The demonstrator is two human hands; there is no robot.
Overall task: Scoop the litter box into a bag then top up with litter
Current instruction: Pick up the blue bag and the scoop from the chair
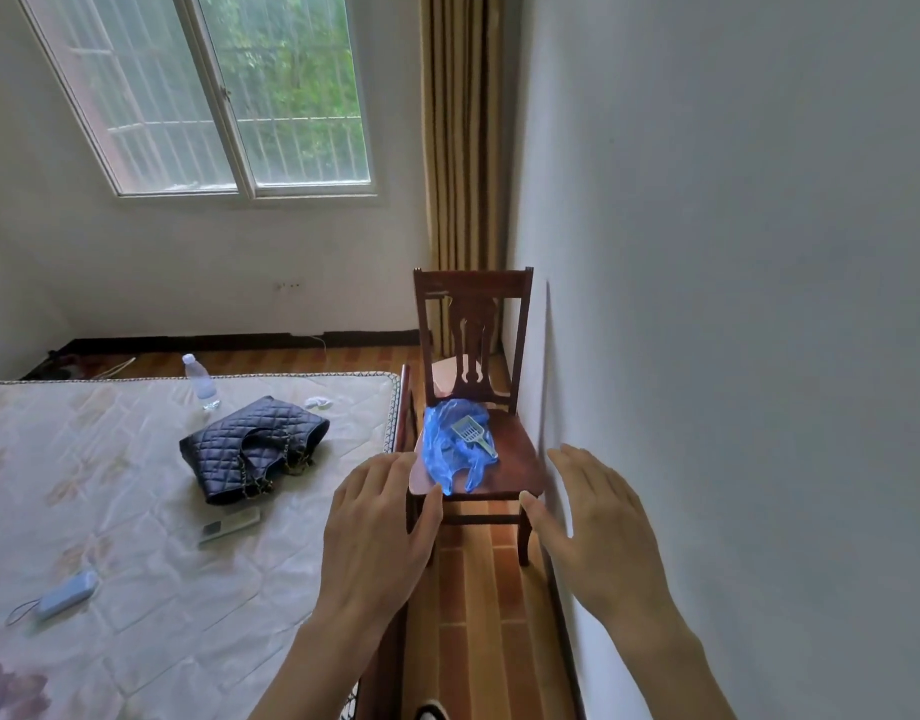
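A blue plastic bag (pixel 444 449) lies crumpled on the seat of a dark wooden chair (pixel 515 459) by the right wall. On top of the bag rests a small pale blue litter scoop (pixel 472 434). My left hand (pixel 379 527) hovers in front of the chair's near left corner, fingers straight and spread, holding nothing. My right hand (pixel 598 527) is raised at the chair's near right corner, close to the wall, fingers also straight and empty. No litter box or litter is in view.
A bed with a patterned mattress (pixel 109 511) fills the left. On it lie a quilted dark handbag (pixel 250 449), a water bottle (pixel 200 381), a remote (pixel 229 524) and a small blue device (pixel 65 597). A narrow strip of tiled floor (pixel 478 589) runs between bed and wall.
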